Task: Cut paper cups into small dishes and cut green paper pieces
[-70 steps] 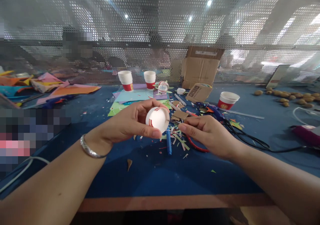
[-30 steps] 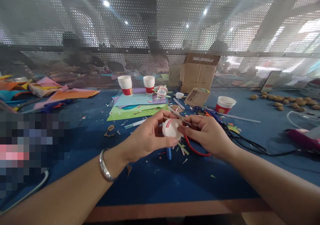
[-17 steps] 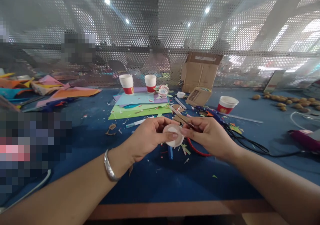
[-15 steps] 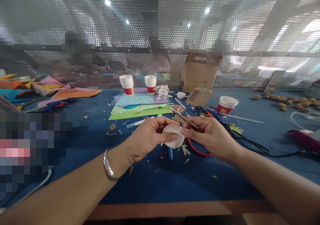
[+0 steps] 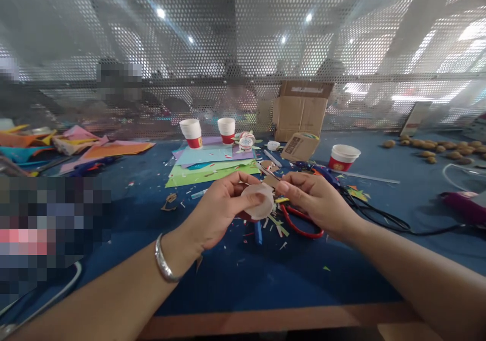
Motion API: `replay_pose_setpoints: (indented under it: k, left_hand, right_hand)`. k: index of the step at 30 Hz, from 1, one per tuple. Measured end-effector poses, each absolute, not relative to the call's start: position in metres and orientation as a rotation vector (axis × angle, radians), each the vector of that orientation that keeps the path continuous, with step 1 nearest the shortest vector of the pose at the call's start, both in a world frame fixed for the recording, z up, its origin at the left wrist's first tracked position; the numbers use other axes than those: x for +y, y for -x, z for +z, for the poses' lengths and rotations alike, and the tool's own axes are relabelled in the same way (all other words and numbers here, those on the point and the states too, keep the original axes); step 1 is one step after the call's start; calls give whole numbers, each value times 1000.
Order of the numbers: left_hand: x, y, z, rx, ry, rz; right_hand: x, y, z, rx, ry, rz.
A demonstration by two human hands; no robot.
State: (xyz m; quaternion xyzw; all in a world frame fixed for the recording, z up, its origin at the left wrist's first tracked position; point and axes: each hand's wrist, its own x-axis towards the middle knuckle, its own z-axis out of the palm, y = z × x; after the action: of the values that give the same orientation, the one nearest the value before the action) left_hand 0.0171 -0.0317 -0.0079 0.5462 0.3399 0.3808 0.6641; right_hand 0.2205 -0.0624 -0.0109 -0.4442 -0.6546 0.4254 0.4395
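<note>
While the left hand (image 5: 218, 212) pinches a white cup (image 5: 260, 204) on its side, thumb across the base that faces the camera and fingers curled behind, the right hand (image 5: 319, 202) is closed on scissors (image 5: 301, 227). Their red handle loop shows under the fingers, whose tips sit at the cup's right edge. Both hands are just above the blue counter (image 5: 246, 275), over paper scraps (image 5: 279, 224). Farther back lie coloured sheets (image 5: 205, 174), spare cups (image 5: 191, 131) and a cardboard box (image 5: 301, 111).
</note>
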Motion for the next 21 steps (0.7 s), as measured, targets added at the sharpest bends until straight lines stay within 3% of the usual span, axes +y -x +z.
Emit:
replay_pose_setpoints:
  k: [6, 21]
  left_hand:
    - [-31, -11, -3, 785, -1214, 1005]
    - [-41, -15, -6, 627, -1531, 1085]
  right_hand:
    - [-66, -224, -9, -1840, 1253, 694]
    - [-79, -223, -3, -1977, 1164, 494]
